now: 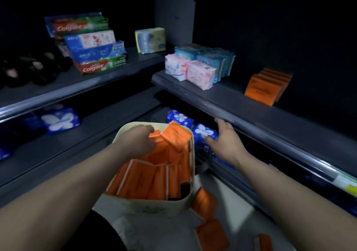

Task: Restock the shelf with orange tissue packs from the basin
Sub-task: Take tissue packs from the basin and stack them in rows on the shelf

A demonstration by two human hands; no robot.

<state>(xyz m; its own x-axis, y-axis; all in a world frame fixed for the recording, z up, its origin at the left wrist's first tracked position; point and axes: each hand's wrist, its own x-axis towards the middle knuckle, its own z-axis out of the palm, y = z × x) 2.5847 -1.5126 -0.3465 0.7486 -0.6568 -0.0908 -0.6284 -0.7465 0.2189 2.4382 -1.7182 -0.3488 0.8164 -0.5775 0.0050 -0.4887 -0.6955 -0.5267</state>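
Head view, step: I'd judge this as the pick. The left hand is down among the orange tissue packs in the cream basin, and nothing is on its way up yet.
Next move: probably a firm grip on one pack, then a lift up and to the right to the shelf, setting it beside the orange row standing there.
Left hand pose: it reaches in knuckles-up at the basin's far end, with the fingers bent down onto the packs beside a tilted pack. I can't tell whether they grip one.
Right hand: it holds nothing, with the fingers loosely spread just below the shelf's front edge, over blue packs.
Packs: most stand on edge in the basin, and a few loose packs lie on the floor beside it.
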